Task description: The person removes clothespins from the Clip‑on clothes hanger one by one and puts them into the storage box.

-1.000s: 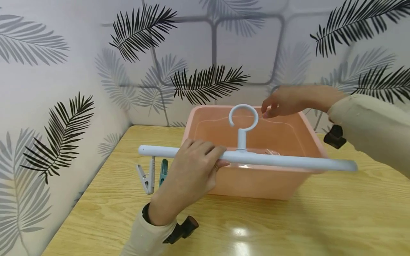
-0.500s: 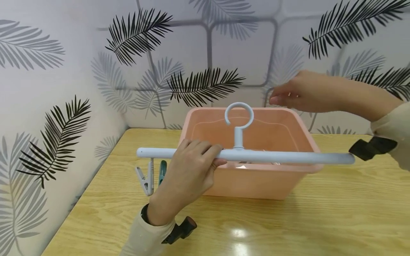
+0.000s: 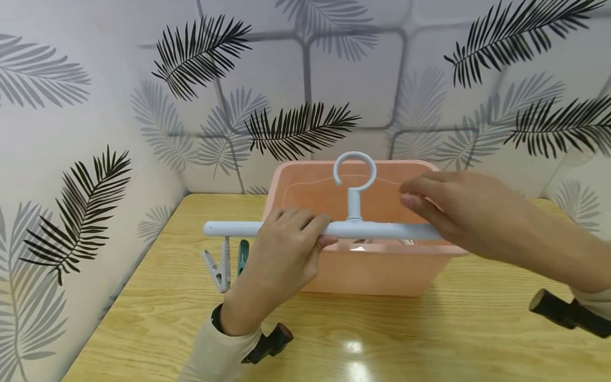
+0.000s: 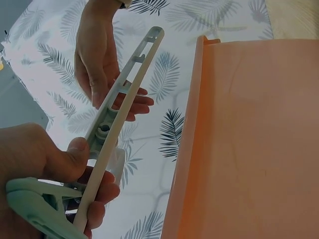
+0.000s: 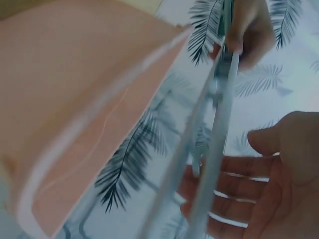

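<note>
The left hand [image 3: 281,254] grips the pale blue hanger bar [image 3: 343,229] left of its centre, fingers curled over the top and thumb beneath, holding it level above the near rim of the pink tub [image 3: 382,270]. The right hand [image 3: 458,212] lies at the bar's right half with fingers straight and spread; the right wrist view shows the open palm [image 5: 269,194] just beside the bar, and whether it touches cannot be told. The hanger's ring hook [image 3: 354,171] stands upright over the tub's interior, between the two hands. Two pegs, one white [image 3: 216,265] and one teal [image 3: 243,254], hang from the bar's left end, outside the tub's left wall and above the wooden table [image 3: 453,339]. The bar's left tip projects past the tub toward the leaf-patterned wall [image 3: 71,159], with open room between them. The tub stands toward the back of the table, near the rear wall; bare tabletop lies in front of it and to either side. The tub's contents are mostly hidden behind the bar and near rim.
</note>
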Demonstrator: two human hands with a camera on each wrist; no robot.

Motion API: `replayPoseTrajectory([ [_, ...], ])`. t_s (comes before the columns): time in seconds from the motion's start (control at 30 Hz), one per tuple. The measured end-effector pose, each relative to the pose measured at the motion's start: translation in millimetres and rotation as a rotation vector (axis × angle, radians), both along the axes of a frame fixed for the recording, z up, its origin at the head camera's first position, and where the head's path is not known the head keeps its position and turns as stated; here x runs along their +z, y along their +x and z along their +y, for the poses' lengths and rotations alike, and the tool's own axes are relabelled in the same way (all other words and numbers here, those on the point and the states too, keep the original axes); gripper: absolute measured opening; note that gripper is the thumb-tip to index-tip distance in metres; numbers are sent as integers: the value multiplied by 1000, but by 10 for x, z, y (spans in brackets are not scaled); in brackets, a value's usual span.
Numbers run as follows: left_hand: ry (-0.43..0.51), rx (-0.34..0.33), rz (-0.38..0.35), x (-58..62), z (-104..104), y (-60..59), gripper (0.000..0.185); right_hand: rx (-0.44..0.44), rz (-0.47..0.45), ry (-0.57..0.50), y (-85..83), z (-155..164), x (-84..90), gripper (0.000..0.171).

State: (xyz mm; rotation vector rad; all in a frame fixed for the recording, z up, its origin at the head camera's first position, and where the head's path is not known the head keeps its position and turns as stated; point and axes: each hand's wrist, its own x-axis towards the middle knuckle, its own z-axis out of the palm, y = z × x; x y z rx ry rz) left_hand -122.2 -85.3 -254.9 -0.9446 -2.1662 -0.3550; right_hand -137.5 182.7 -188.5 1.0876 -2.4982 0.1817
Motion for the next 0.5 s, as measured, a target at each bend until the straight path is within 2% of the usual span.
replayPoseTrajectory([
  [0.07, -1, -5, 5, -5, 18, -2, 14, -9, 63, -39, 94, -62, -113, 15],
  [0.27, -8, -3, 32, 3, 75, 2, 15, -37, 241, -130, 283, -235, -401, 57],
  [0.5, -5, 5, 58, -15, 121, 12, 17, -87, 345, -122, 320, -287, -563, 58],
])
